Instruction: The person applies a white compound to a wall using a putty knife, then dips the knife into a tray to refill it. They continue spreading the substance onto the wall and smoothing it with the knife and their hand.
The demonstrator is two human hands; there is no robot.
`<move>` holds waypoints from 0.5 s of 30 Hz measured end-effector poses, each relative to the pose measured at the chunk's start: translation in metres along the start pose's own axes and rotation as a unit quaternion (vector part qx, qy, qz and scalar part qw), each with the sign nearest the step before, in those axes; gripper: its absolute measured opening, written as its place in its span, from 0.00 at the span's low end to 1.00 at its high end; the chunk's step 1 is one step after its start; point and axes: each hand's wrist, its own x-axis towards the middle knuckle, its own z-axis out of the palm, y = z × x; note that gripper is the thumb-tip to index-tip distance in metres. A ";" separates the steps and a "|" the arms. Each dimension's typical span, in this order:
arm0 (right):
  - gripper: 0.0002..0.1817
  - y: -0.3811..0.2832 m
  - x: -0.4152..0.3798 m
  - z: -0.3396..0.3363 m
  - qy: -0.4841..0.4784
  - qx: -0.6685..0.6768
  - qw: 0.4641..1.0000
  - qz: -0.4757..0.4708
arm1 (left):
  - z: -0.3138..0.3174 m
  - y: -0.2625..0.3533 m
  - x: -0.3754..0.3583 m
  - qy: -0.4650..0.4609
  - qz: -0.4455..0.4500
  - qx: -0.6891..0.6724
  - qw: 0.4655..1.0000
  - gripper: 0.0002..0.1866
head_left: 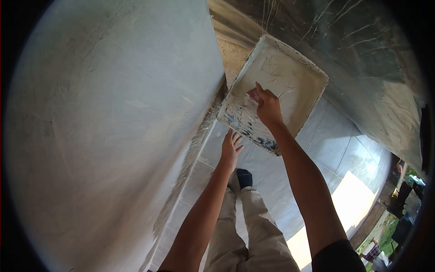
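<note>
A shallow rectangular tray (321, 78) with a crusted rim lies ahead of me, coated inside with pale, wet plaster-like paste (283, 68). My right hand (270, 108) reaches over the tray, fingers closed around a small scraper with a reddish part (253, 94) showing. Its blade is mostly hidden against the paste. Dark patches of the tray bottom show through smeared streaks along the near side. My left hand (231, 147) is open, its fingers apart and fingertips right at the tray's near left edge.
A large grey-white plastered wall (118, 99) fills the left side, its foot edged by a rough strip. Grey floor tiles (290, 204) lie under my feet, with a bright sunlit patch at right. Streaked sheeting (353, 50) stands beyond the tray. Outdoor clutter appears at far right.
</note>
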 end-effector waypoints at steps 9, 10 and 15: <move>0.28 0.006 -0.012 0.007 0.009 -0.006 1.000 0.009 | 0.000 0.002 -0.002 -0.008 -0.002 -0.004 1.000 0.45; 0.28 0.007 -0.013 0.007 0.011 0.002 1.000 0.013 | 0.000 0.003 -0.002 -0.013 0.000 -0.003 1.000 0.45; 0.29 0.002 -0.015 0.004 0.001 -0.010 1.000 0.011 | 0.000 0.001 -0.002 -0.010 0.000 -0.008 1.000 0.45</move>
